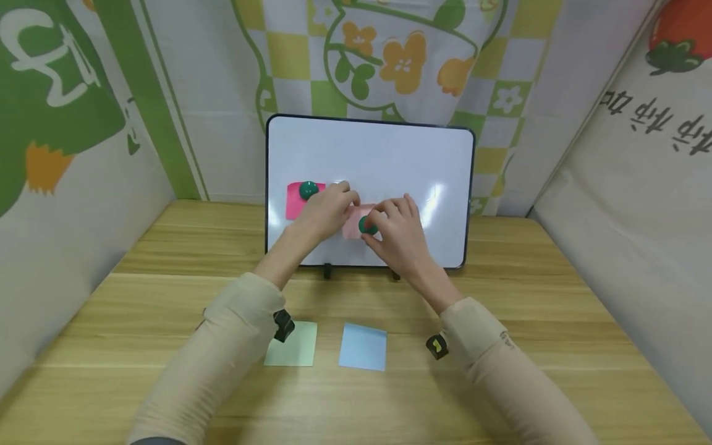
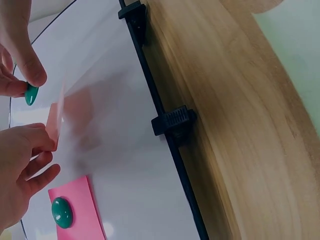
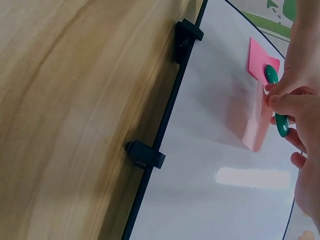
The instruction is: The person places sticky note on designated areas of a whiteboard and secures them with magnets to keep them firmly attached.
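Observation:
A light pink sticky note (image 1: 351, 227) is held at its upper left corner by my left hand (image 1: 329, 210), in front of a whiteboard (image 1: 367, 154). Its lower part stands off the board in the right wrist view. My right hand (image 1: 402, 238) pinches a round green magnet (image 3: 282, 125) between thumb and fingers, close over the note. Whether this magnet touches the paper I cannot tell. To the left, a bright pink sticky note (image 1: 296, 207) lies flat on the board under another green magnet (image 2: 62, 213).
The whiteboard leans upright on black stand clips (image 2: 175, 122) at the back of the wooden table (image 1: 500, 371). Nearer lie a green sticky note (image 1: 297, 349) and a blue sticky note (image 1: 363, 348). Printed cloth (image 1: 222, 123) hangs behind and at both sides.

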`<move>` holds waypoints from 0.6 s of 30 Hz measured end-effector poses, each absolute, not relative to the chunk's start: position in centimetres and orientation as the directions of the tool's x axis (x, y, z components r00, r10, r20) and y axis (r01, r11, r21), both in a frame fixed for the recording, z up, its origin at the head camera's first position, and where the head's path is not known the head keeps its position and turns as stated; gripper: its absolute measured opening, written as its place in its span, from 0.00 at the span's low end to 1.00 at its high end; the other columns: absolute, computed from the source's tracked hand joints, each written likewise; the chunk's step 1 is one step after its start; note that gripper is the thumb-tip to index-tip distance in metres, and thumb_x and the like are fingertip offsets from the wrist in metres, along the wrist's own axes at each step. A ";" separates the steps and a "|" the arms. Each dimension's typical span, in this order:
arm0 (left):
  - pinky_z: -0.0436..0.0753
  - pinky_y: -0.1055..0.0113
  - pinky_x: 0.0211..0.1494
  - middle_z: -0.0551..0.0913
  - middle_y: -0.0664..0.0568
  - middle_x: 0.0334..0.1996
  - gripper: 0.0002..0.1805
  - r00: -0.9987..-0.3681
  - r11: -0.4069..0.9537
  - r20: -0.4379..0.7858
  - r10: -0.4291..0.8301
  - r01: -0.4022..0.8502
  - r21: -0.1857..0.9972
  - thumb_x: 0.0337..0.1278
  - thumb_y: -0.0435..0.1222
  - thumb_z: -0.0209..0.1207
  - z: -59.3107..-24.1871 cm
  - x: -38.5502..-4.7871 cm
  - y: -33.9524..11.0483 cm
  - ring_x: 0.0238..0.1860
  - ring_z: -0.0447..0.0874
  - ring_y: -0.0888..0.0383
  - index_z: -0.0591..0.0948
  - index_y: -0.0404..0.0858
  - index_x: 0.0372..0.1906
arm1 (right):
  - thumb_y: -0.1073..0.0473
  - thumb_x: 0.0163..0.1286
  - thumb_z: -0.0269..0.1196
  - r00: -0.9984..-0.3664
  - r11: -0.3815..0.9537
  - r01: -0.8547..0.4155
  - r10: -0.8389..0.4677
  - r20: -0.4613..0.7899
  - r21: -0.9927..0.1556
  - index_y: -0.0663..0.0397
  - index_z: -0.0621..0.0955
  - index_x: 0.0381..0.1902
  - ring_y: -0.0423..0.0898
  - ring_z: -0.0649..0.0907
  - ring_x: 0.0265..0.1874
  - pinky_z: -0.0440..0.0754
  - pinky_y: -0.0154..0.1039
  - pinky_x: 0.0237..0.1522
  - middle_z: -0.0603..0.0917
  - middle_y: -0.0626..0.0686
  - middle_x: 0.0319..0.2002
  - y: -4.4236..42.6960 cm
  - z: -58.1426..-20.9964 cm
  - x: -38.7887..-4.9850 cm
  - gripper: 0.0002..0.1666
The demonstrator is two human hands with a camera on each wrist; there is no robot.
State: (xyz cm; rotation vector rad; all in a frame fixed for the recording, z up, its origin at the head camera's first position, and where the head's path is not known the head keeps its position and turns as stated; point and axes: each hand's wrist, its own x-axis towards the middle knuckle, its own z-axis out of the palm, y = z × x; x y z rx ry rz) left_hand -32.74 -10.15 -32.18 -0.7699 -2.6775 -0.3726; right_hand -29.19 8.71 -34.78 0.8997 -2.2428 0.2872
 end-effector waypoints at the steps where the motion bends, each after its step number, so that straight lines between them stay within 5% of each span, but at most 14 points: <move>1: 0.82 0.63 0.37 0.80 0.45 0.43 0.10 -0.798 0.823 0.390 0.459 0.548 0.151 0.66 0.30 0.59 -32.1 -32.8 -10.2 0.42 0.79 0.49 0.84 0.37 0.49 | 0.55 0.58 0.74 -0.512 0.734 -0.677 -0.517 0.686 0.048 0.51 0.81 0.29 0.58 0.77 0.50 0.64 0.64 0.69 0.83 0.56 0.43 8.6 -34.7 -29.4 0.12; 7: 0.83 0.63 0.40 0.82 0.44 0.43 0.10 -0.783 0.835 0.448 0.432 0.535 0.128 0.64 0.28 0.59 -31.7 -33.3 -10.4 0.44 0.81 0.47 0.85 0.36 0.47 | 0.57 0.57 0.75 -0.488 0.732 -0.681 -0.475 0.732 0.020 0.54 0.82 0.32 0.59 0.78 0.48 0.71 0.57 0.60 0.84 0.57 0.42 8.3 -34.5 -30.4 0.12; 18: 0.84 0.62 0.44 0.82 0.43 0.40 0.09 -0.728 0.832 0.520 0.447 0.552 0.057 0.66 0.28 0.58 -31.4 -34.1 -10.5 0.41 0.81 0.47 0.84 0.34 0.46 | 0.54 0.60 0.73 -0.509 0.751 -0.660 -0.450 0.733 0.003 0.52 0.82 0.38 0.59 0.78 0.51 0.67 0.58 0.63 0.84 0.57 0.45 7.5 -33.9 -31.8 0.13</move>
